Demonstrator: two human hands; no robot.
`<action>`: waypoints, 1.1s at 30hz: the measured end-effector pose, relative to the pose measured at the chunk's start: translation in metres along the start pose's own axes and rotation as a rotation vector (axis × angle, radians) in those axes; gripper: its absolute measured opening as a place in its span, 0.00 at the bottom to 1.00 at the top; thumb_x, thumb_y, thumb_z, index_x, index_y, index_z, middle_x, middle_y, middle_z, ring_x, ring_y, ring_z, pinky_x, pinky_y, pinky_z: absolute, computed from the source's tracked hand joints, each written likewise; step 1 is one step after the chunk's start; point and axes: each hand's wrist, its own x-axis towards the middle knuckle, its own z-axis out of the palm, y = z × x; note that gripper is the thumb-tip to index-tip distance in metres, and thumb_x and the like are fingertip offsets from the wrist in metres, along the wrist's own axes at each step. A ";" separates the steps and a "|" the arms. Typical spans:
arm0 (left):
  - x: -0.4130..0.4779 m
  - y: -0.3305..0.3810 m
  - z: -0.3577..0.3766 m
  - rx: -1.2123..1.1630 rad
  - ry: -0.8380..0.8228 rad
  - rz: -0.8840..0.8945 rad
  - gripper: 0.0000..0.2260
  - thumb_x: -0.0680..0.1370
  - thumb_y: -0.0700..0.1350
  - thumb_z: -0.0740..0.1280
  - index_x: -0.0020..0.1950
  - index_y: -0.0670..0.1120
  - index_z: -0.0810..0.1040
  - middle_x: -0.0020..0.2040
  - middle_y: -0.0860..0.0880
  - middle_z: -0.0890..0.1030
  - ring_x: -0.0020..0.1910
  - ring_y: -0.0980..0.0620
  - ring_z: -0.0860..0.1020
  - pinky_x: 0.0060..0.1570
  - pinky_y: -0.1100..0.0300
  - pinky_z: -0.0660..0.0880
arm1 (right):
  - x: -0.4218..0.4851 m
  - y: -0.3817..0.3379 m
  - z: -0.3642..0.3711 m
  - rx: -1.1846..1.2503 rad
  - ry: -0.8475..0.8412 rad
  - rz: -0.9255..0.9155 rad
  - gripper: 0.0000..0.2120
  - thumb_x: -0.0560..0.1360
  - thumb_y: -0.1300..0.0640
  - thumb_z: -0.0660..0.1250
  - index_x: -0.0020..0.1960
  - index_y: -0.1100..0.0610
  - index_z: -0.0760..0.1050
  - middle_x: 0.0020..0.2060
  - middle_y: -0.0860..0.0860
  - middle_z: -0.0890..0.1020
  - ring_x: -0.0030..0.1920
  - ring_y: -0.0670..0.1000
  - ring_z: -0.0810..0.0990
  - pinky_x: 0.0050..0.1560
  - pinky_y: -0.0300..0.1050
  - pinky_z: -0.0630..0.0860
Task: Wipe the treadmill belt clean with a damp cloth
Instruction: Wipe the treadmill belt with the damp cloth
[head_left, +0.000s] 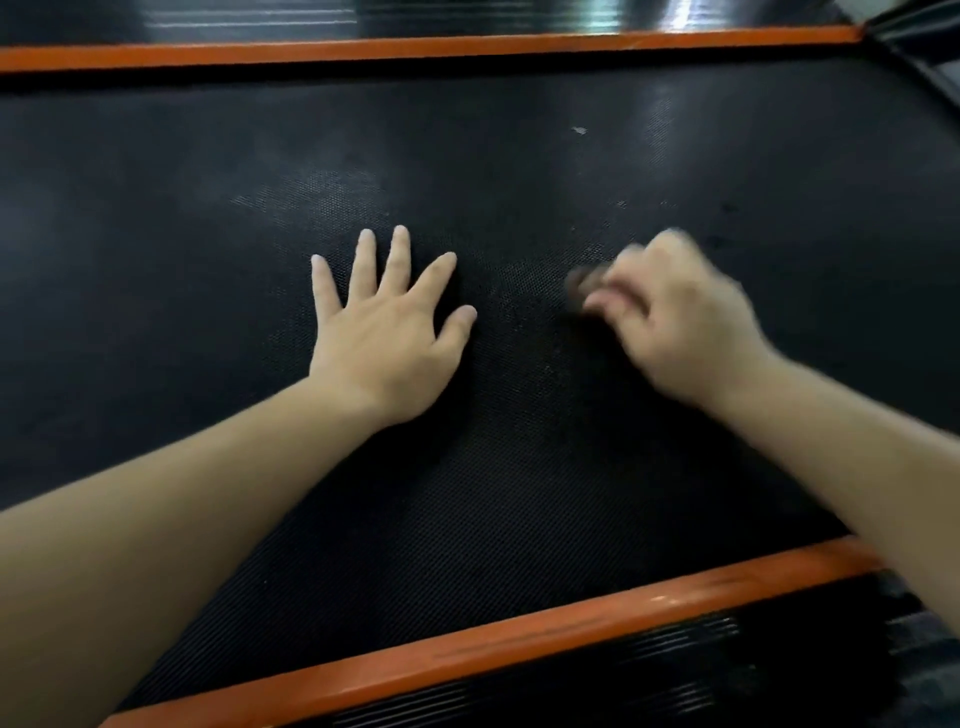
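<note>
Head view: left hand (387, 332) lies flat on the treadmill belt (467, 156), fingers straight and spread, gripping nothing; it looks like a brace. Right hand (675, 317) sits to the right of it, well apart, fingers curled and pinching a small dark brownish wad, prob. the cloth (577, 288). Only a bit of the wad shows past the fingertips, right on the belt. Hand and wad are both blurred, so likely mid-stroke, and I can't tell how damp the cloth is.

Risks, as I judge them:
- The wad is tiny vs. the belt, so strokes may leave unwiped strips between passes.
- The pinch looks shallow, and drag on the textured belt could pull the cloth out of the fingers.
- A hard push could make the belt creep under the left palm, esp. if that hand lifts.
- A pale speck (579, 130) lies far right and dark spots (719, 240) sit just beyond the right hand, both easy to miss if wiping stays central.
- Too much water could leave the belt slick.

Surface and room: the belt is black w/ a fine dotted grip texture and dull grey sheen patches toward the far side. An orange strip (519, 639) edges the near side and another orange strip (415, 49) the far side. A ribbed black side rail (675, 670) runs near of the near strip, and a glossy dark surface lies beyond the far one. Light is dim, and no more of the room shows.
</note>
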 end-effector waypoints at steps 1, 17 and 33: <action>0.000 0.002 0.001 0.007 0.006 -0.001 0.29 0.81 0.66 0.47 0.82 0.60 0.51 0.84 0.49 0.44 0.81 0.46 0.38 0.76 0.36 0.35 | 0.019 0.019 0.002 -0.030 0.035 0.150 0.15 0.80 0.43 0.61 0.53 0.56 0.76 0.49 0.57 0.71 0.48 0.64 0.77 0.45 0.52 0.74; -0.003 0.005 0.001 0.031 0.035 -0.012 0.28 0.82 0.65 0.47 0.81 0.61 0.52 0.84 0.50 0.46 0.82 0.47 0.41 0.77 0.38 0.38 | 0.052 0.013 0.023 0.177 -0.015 0.066 0.15 0.77 0.43 0.67 0.54 0.54 0.77 0.50 0.53 0.70 0.49 0.58 0.76 0.49 0.51 0.74; 0.012 0.032 -0.012 -0.118 -0.006 -0.050 0.23 0.82 0.58 0.56 0.70 0.45 0.65 0.80 0.31 0.50 0.81 0.36 0.42 0.77 0.35 0.39 | 0.040 -0.001 0.014 0.153 -0.168 -0.131 0.17 0.79 0.45 0.61 0.48 0.60 0.77 0.45 0.55 0.72 0.44 0.54 0.74 0.43 0.50 0.73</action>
